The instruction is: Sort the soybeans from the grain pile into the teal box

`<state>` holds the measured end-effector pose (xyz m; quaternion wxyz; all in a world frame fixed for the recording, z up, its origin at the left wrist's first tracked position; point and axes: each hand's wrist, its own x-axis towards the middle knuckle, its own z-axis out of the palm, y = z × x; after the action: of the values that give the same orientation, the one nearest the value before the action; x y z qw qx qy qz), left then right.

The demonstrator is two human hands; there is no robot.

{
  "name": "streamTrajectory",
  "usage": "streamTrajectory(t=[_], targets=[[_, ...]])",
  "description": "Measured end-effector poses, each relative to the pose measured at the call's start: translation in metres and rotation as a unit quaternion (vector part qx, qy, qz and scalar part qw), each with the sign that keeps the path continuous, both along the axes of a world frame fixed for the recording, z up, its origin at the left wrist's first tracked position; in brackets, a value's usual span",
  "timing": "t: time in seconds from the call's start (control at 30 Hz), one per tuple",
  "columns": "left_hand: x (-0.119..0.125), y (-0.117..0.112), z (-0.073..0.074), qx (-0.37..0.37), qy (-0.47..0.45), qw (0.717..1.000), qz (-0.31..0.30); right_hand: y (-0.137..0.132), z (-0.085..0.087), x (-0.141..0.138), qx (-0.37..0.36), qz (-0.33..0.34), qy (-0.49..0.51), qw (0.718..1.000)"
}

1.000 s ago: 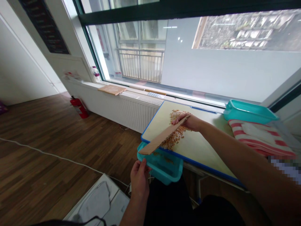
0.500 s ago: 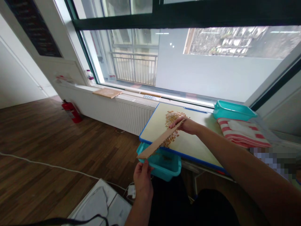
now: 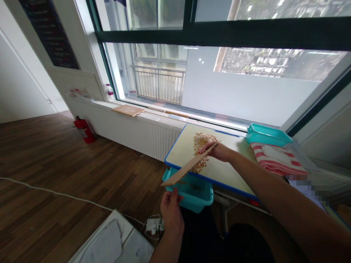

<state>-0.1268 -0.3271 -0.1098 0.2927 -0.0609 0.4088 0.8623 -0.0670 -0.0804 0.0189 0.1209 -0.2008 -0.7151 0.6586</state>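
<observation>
My right hand (image 3: 218, 150) is closed around the upper end of a long strip of cardboard (image 3: 185, 169). The strip slants down over the near edge of a pale, blue-rimmed tabletop (image 3: 175, 155). Its lower end is above a teal plastic basin (image 3: 199, 202), set just below that edge. My left hand (image 3: 172, 212) pinches the basin's near left rim, close to the strip's lower tip. Yellow-brown kernels, perhaps corn, lie in a loose pile (image 3: 199, 139) on the tabletop, partly hidden behind the strip and my right hand. Some small bits show inside the basin.
Another teal basin (image 3: 268, 134) and a folded red-and-white striped towel (image 3: 276, 159) sit at the table's right. A radiator (image 3: 153, 133) runs under the window. A white cabinet (image 3: 131, 244), a power strip (image 3: 154, 225) and a cable are at lower left; a fire extinguisher (image 3: 84, 129) stands farther off.
The camera view has shifted slightly, moving the scene a little downward. The cardboard strip appears more edge-on. Both hands keep their holds, and the kernel pile looks much the same.
</observation>
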Motion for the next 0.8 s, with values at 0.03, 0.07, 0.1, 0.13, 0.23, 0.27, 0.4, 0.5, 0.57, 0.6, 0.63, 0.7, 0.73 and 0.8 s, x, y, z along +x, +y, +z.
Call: streamTrajectory(t=[0.03, 0.07, 0.1, 0.13, 0.23, 0.27, 0.4, 0.5, 0.57, 0.6, 0.63, 0.7, 0.73, 0.8], targets=[[0.002, 0.000, 0.000, -0.003, 0.001, 1.000, 0.002, -0.001, 0.000, 0.001, -0.002, -0.003, -0.001, 1.000], [0.003, 0.001, 0.000, -0.006, 0.003, 1.000, 0.003, -0.001, 0.000, 0.001, -0.003, -0.006, -0.001, 1.000], [0.005, 0.001, -0.001, -0.006, 0.003, 1.000, 0.003, -0.002, 0.001, 0.002, -0.002, -0.007, -0.002, 1.000], [0.006, 0.001, -0.001, -0.004, 0.003, 1.000, 0.004, -0.002, 0.001, 0.002, -0.001, -0.008, -0.002, 1.000], [0.008, 0.002, -0.001, -0.001, -0.001, 1.000, 0.010, -0.004, 0.002, 0.004, 0.006, -0.011, -0.007, 1.000], [0.008, 0.002, -0.001, 0.000, -0.002, 1.000, 0.012, -0.005, 0.002, 0.004, 0.006, -0.012, -0.008, 1.000], [0.009, 0.002, -0.002, 0.002, -0.002, 1.000, 0.012, -0.008, 0.003, 0.006, 0.000, -0.014, -0.005, 1.000], [0.010, 0.001, -0.001, -0.004, 0.002, 1.000, 0.013, -0.009, 0.003, 0.007, 0.002, -0.013, -0.003, 1.000], [0.011, 0.001, 0.000, -0.007, 0.007, 1.000, 0.014, -0.009, 0.003, 0.009, 0.000, -0.010, -0.002, 1.000], [0.011, 0.001, 0.000, -0.008, 0.008, 1.000, 0.014, -0.010, 0.003, 0.009, -0.001, -0.009, -0.002, 1.000], [0.012, 0.001, 0.001, -0.009, 0.006, 1.000, 0.016, -0.010, 0.003, 0.010, -0.002, -0.008, -0.004, 1.000], [0.013, 0.001, 0.002, -0.008, 0.000, 1.000, 0.018, -0.012, 0.003, 0.011, -0.003, -0.012, -0.007, 1.000], [0.013, 0.002, 0.002, -0.007, -0.003, 1.000, 0.018, -0.012, 0.003, 0.012, -0.003, -0.014, -0.007, 1.000], [0.013, 0.002, 0.002, -0.004, -0.007, 1.000, 0.015, -0.013, 0.003, 0.013, -0.004, -0.020, -0.006, 1.000]])
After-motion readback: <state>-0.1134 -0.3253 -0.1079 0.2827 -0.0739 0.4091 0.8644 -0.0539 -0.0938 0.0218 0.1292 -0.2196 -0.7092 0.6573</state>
